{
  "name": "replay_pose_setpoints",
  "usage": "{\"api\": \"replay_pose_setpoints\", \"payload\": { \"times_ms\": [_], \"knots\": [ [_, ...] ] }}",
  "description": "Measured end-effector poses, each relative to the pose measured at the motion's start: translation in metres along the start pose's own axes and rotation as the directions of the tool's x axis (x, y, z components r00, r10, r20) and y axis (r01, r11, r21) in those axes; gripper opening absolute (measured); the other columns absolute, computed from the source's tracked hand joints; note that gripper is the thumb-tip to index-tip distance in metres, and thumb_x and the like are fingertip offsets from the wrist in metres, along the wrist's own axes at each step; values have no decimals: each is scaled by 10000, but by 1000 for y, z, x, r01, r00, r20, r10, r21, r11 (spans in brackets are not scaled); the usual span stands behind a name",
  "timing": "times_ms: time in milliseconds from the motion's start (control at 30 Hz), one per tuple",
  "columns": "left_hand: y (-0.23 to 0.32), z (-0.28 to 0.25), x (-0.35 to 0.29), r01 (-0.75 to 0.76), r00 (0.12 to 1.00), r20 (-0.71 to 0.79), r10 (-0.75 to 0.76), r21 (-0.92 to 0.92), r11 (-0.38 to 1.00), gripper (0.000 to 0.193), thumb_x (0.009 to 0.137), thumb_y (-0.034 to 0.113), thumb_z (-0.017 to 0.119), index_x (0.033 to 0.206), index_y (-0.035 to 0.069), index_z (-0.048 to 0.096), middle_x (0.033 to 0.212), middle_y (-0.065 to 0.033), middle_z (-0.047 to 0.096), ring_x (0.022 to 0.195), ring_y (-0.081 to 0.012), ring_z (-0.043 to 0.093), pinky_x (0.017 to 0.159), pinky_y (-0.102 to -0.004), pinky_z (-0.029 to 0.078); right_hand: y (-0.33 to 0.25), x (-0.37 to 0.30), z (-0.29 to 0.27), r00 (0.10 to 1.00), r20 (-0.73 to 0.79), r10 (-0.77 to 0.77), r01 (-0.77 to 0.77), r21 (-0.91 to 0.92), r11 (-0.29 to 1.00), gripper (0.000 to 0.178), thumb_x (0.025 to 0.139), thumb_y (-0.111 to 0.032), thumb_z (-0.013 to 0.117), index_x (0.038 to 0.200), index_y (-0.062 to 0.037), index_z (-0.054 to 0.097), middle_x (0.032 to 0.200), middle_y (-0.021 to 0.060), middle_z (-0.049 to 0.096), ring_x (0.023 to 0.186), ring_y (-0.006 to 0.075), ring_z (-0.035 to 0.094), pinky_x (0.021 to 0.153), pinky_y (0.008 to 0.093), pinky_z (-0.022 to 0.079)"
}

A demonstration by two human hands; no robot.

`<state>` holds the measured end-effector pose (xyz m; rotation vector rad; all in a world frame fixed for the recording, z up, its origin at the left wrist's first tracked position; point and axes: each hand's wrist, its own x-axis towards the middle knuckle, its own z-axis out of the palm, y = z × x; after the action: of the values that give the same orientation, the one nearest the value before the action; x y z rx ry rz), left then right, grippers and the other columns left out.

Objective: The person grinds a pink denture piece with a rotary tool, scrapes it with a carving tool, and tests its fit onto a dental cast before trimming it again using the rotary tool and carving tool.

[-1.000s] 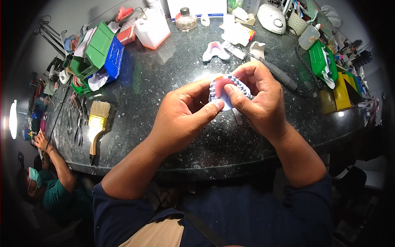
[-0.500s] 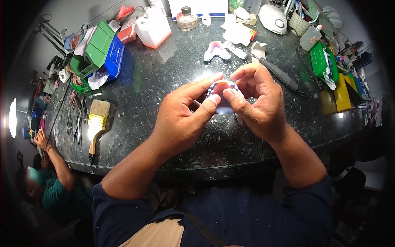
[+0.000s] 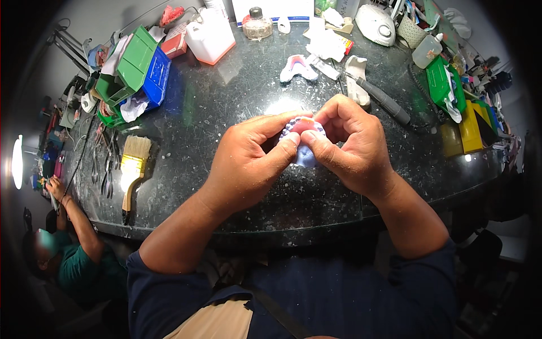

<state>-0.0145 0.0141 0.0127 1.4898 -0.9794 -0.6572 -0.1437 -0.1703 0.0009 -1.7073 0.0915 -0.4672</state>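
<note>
Between my two hands, above the middle of the dark bench, is a bluish dental cast [image 3: 305,157] with a row of teeth round its far rim. A pinkish-red plate [image 3: 302,125] lies in the arch of the cast. My left hand [image 3: 257,150] grips the left side, its thumb pressed near the plate. From the right, my right hand [image 3: 351,144] holds the other side, thumb tip likewise at the plate. The fingers curl behind the cast, so their tips are partly hidden. Beyond my hands lies a white and pink horseshoe-shaped piece [image 3: 298,68].
A flat paintbrush [image 3: 134,169] and pliers [image 3: 108,178] lie at left. Green [image 3: 131,62] and blue bins [image 3: 157,79] stand behind them, near a white jug [image 3: 210,37]. A grey handpiece [image 3: 384,101] rests at right against a pale curved piece [image 3: 357,79]. A co-worker [image 3: 79,243] sits far left.
The cast has tilted in my hands, showing more of its teeth and its near bluish face. My right hand has shifted slightly left and nearer, uncovering more of the pale curved piece.
</note>
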Motion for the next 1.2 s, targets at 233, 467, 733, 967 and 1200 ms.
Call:
{"api": "replay_pose_setpoints", "payload": {
  "times_ms": [233, 467, 733, 967, 1200],
  "knots": [
    [4, -1, -1, -34, 999, 29, 33, 56, 998, 369, 1097, 119, 691, 1426, -48, 706, 1288, -121, 776, 1169, -153, 715, 1024, -322, 567, -3, -3, 0, 1000, 13, 18, -18, -31, 999, 273, 991, -193, 830, 1033, -3, 638, 865, 59, 763, 795, 61, 722, 680, 250, 577],
    [-3, 10, 1, 25, 1000, -12, -28, -211, 977, 496, 1071, 75, 702, 1545, -33, 598, 1335, -119, 749, 1200, -167, 705, 1026, -327, 571, -9, 2, 0, 995, -10, 96, -93, 182, 979, 181, 1048, -135, 769, 1065, 0, 649, 964, 78, 786, 821, 61, 718, 695, 239, 572],
    [1, 7, 3, 62, 997, -15, -71, -340, 938, 475, 1043, 78, 738, 1491, -11, 605, 1295, -78, 741, 1051, -95, 686, 856, -257, 565, -9, 3, -3, 988, -23, 155, -147, 218, 965, 189, 1068, -164, 763, 1034, -29, 636, 937, 66, 772, 729, 49, 676, 620, 225, 538],
    [-2, 3, 2, 106, 992, -36, -122, -306, 946, 377, 1061, 158, 752, 1389, -18, 694, 1143, -57, 770, 937, -86, 686, 760, -261, 566, -3, 3, -5, 997, -7, 82, -79, 204, 976, 230, 1090, -230, 742, 1009, -40, 641, 888, 50, 751, 666, 45, 640, 587, 215, 516],
    [-1, 4, 2, 82, 994, -49, -100, -277, 957, 372, 1069, 174, 742, 1385, -18, 707, 1146, -68, 779, 932, -92, 696, 743, -264, 572, -2, 1, -6, 994, 6, 110, -109, 209, 972, 241, 1095, -229, 730, 978, -43, 632, 847, 43, 725, 640, 50, 633, 578, 214, 513]
  ]
}}
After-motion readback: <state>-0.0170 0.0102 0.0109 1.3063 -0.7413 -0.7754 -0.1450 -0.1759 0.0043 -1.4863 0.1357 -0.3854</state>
